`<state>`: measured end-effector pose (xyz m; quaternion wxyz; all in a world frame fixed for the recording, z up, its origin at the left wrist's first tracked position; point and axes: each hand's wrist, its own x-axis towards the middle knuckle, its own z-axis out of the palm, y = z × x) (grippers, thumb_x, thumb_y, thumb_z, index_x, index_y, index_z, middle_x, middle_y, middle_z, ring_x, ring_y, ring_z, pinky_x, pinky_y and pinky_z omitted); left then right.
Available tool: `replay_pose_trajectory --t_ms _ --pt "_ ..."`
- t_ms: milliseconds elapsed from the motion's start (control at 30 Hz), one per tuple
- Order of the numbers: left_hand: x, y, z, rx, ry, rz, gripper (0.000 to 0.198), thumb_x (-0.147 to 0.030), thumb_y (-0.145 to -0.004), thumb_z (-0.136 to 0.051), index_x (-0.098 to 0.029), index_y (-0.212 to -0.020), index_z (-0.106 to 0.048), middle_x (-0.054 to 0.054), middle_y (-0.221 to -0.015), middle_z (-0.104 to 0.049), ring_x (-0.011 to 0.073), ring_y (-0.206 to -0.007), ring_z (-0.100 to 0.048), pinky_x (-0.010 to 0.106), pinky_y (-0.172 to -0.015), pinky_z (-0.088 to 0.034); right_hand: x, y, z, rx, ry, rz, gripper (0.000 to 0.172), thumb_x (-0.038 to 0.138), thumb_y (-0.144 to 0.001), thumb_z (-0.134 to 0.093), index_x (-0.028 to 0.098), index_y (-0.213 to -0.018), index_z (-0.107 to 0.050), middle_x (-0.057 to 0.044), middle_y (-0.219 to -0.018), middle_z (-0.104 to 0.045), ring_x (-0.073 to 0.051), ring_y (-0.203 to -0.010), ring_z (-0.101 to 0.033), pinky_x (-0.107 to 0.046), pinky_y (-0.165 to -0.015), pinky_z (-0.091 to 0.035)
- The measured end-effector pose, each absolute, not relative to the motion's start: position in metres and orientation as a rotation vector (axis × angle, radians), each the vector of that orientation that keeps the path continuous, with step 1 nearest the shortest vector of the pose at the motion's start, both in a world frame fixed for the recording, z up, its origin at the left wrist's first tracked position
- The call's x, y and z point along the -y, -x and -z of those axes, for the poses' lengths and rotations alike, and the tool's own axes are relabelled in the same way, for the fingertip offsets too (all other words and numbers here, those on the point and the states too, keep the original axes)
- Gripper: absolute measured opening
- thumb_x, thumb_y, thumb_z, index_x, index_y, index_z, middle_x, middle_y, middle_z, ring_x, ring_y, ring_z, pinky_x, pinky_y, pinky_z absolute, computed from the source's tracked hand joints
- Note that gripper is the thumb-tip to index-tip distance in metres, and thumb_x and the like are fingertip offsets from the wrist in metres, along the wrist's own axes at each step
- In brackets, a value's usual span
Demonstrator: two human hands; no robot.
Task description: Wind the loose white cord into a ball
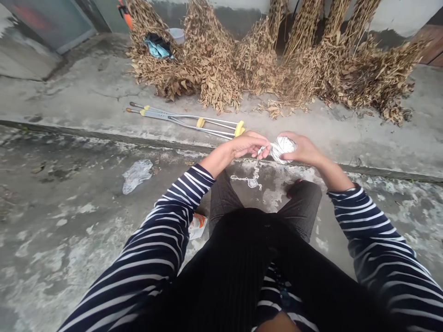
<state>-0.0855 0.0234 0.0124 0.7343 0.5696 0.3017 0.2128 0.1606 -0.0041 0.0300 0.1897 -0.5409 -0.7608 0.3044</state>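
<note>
A bundle of thin white cord (284, 148) sits in my right hand (302, 146), whose fingers and thumb curl around it from the right. To its left, my left hand (249, 145) pinches a white strand that runs across from the bundle. From below the left hand a loose white string (254, 180) hangs or trails toward the ground between my legs, looped and tangled at its lower end. Whether that end touches the ground I cannot tell. Part of the strand is hidden by the left fingers.
A pair of crutches (187, 121) with yellow pads lies on the raised concrete ledge (86, 103). Dried leafy stalks (214, 60) lean against the wall behind. A clear plastic bag (137, 176) lies at the left, and a white and orange packet (198, 226) is beside my leg.
</note>
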Motion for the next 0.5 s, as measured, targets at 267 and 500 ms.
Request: replay_pose_trajectory --t_ms 267,500 --pt "-0.052 0.085 0.012 -0.738 -1.69 -0.059 0.012 -0.026 -0.076 -0.079 -0.014 -0.075 -0.082 0.008 -0.076 -0.076 0.0159 -0.069 -0.069 0.027 -0.065 -0.047 0.006 -0.188 -0.048 2.379 1.496 -1.647 0.06 0.04 -0.06 -0.082 0.026 -0.118 -0.082 -0.004 -0.115 -0.08 -0.033 -0.112 -0.071 -0.042 -0.098 -0.058" --pt "-0.025 0.051 0.085 -0.758 -1.651 -0.347 0.029 -0.026 -0.079 -0.073 -0.013 -0.103 -0.082 0.007 -0.098 -0.078 0.0175 -0.086 -0.068 0.028 -0.078 -0.052 0.015 -0.204 -0.056 1.679 1.467 -1.96 0.059 0.037 -0.058 -0.081 0.019 -0.114 -0.077 -0.009 -0.11 -0.082 -0.029 -0.093 -0.077 -0.04 -0.082 -0.064"
